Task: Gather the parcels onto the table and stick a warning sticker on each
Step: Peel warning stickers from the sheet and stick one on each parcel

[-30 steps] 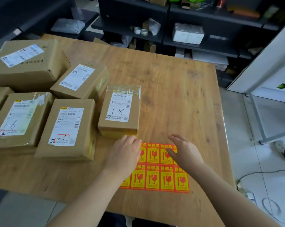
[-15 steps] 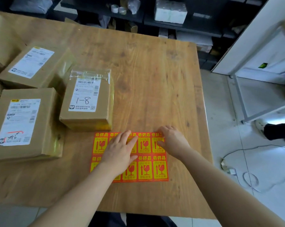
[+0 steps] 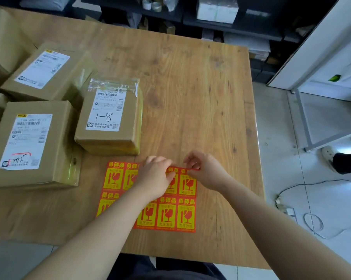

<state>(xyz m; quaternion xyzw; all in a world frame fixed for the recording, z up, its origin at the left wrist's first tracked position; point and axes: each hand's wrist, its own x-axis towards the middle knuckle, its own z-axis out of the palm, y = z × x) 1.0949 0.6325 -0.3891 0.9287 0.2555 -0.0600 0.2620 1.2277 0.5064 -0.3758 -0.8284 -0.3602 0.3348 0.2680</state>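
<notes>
A red and yellow sheet of warning stickers lies on the wooden table near its front edge. My left hand rests on the sheet's upper middle, fingers curled at the top edge. My right hand pinches the sheet's top right corner, which is lifted a little. Several brown cardboard parcels with white labels sit to the left: one marked 1-8 just behind the sheet, a bigger one at the left, another behind it.
Dark shelves with tape rolls and white packets stand behind the table. To the right is tiled floor with a white cable, a white metal frame, and another person's shoe.
Both hands moved up to the sheet's top edge. My left hand went from flat to curled; my right hand now pinches the top right corner, lifting it.
</notes>
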